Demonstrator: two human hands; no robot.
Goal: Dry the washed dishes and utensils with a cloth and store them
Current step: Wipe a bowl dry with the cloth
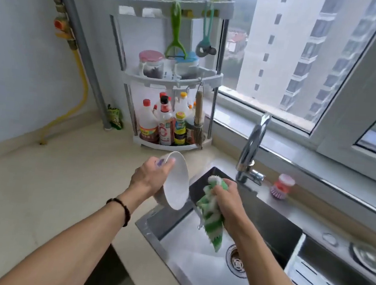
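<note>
Left hand (pixel 149 177) grips a white bowl (pixel 175 183) by its rim, tilted over the sink (pixel 196 254) edge; right hand (pixel 228 195) clutches a green cloth (pixel 211 219) just beside it. Bowl looks stiff, wet, probably slippery and breakable, so hold rim and base firmly while the soft cloth wipes inside.
</note>
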